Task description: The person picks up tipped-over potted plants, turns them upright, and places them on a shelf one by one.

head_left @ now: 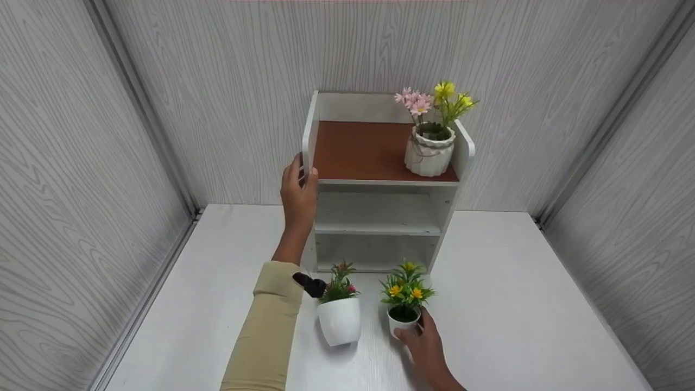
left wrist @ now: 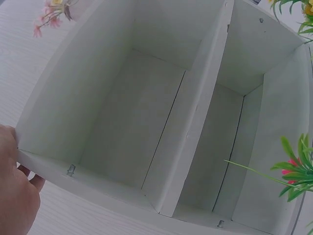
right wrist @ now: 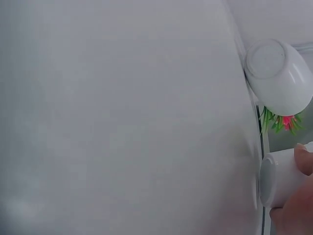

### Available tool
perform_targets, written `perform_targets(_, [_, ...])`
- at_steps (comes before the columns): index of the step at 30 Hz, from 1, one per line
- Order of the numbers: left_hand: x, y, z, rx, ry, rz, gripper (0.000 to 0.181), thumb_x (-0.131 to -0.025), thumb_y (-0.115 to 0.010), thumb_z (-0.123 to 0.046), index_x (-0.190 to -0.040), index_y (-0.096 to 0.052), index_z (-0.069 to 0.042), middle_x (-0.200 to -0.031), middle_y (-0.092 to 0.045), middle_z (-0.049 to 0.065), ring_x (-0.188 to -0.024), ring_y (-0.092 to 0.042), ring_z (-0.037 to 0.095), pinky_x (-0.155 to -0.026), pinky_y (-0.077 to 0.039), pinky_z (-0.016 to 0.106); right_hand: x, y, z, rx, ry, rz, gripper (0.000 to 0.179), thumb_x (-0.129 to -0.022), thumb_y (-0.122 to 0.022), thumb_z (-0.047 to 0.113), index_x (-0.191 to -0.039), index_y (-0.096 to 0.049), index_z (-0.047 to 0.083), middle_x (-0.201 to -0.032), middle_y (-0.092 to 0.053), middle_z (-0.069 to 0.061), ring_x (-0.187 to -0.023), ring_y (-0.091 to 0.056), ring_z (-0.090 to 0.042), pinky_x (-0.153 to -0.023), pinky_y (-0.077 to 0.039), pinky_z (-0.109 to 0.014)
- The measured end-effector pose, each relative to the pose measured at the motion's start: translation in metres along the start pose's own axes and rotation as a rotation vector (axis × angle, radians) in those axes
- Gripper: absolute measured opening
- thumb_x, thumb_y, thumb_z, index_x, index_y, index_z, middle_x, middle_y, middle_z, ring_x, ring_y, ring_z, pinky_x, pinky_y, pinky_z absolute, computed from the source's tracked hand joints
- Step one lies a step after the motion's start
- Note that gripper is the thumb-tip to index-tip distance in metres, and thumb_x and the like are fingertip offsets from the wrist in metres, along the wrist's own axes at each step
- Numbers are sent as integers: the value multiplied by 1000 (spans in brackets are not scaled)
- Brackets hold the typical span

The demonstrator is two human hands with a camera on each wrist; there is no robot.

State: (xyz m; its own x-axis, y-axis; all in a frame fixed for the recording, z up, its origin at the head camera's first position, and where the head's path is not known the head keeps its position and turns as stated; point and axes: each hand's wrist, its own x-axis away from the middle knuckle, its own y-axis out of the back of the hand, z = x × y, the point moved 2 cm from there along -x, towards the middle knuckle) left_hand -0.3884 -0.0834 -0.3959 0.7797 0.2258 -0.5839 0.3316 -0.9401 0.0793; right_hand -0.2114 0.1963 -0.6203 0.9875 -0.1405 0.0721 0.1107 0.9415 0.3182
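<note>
A small white flower shelf (head_left: 378,234) with a brown top stands against the back wall. My left hand (head_left: 297,198) grips the upper left side panel (head_left: 310,130), thumb in front and fingers behind; the left wrist view shows the hand (left wrist: 17,191) at the shelf's corner. Low in front of the shelf, my right hand (head_left: 426,347) holds a small white pot of yellow flowers (head_left: 403,323) between thumb and fingers. In the right wrist view that pot (right wrist: 281,181) shows its base.
Left of the held pot stands a larger white pot (head_left: 339,321) with pink-red flowers. A ribbed white pot (head_left: 429,157) with pink and yellow flowers sits at the right of the brown top. Woodgrain walls (head_left: 380,49) enclose the white table (head_left: 516,304).
</note>
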Motion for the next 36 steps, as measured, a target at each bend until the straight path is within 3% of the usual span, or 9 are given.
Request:
perform_targets(16, [0, -2, 0, 24, -7, 1, 56, -106, -51, -28, -155, -37, -7, -142, -49, 10, -134, -50, 20, -110, -46, 37, -20, 0, -3, -41, 132, 0, 90, -90, -77, 11, -157, -18, -1, -161, -26, -24, -150, -26, -41, -119, -29, -57])
perform_targets(27, [1, -1, 0, 15, -1, -13, 54, -106, -52, -28, -155, -38, -8, -141, -50, 10, -134, -51, 20, -110, -47, 36, -20, 0, -10, 51, 172, -37, 80, -90, -76, 10, -152, -27, 1, -156, -36, -22, -146, -34, -40, -116, -34, -57])
perform_targets(32, [2, -2, 1, -7, 11, -10, 55, -107, -51, -28, -155, -37, -7, -142, -49, 11, -135, -50, 20, -110, -46, 34, -19, 2, -14, 58, 133, -39, 89, -88, -77, 8, -156, -21, -1, -159, -31, -24, -145, -37, -42, -114, -39, -52])
perform_targets(36, [1, -1, 1, 1, 8, -13, 55, -107, -51, -29, -156, -36, -8, -143, -49, 11, -136, -50, 21, -110, -46, 35, -18, 2, -14, -36, 81, -12, 97, -86, -80, 12, -158, -16, -1, -161, -26, -25, -146, -33, -44, -116, -36, -52])
